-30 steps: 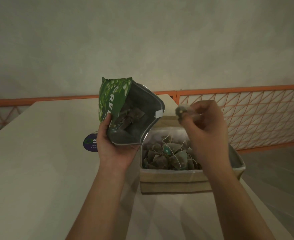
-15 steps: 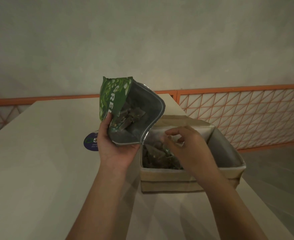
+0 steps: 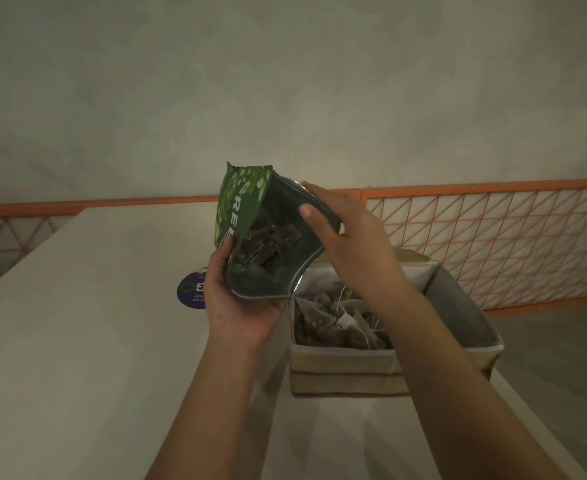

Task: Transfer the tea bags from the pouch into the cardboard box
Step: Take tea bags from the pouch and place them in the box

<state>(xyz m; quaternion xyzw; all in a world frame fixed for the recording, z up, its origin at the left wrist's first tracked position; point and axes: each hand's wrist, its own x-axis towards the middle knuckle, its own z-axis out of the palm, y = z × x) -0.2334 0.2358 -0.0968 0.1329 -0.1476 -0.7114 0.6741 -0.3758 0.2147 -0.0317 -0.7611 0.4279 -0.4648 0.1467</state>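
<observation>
The left hand (image 3: 240,299) gripped the green pouch (image 3: 267,237) from below, its mouth gaping above the table (image 3: 77,341). The right hand (image 3: 350,237), fingers loosely straight and holding nothing, reached at the mouth. Tea bags (image 3: 340,323) lay in the cardboard box (image 3: 347,372) beside it.

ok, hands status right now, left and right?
Left hand: holding the green pouch from below, fingers curled round it.
Right hand: open, holding nothing, fingers straight at the pouch mouth, above the cardboard box.

The pale table (image 3: 77,341) carries a cardboard box (image 3: 347,372). A round purple sticker (image 3: 189,292) lies just left of the gripped pouch.
</observation>
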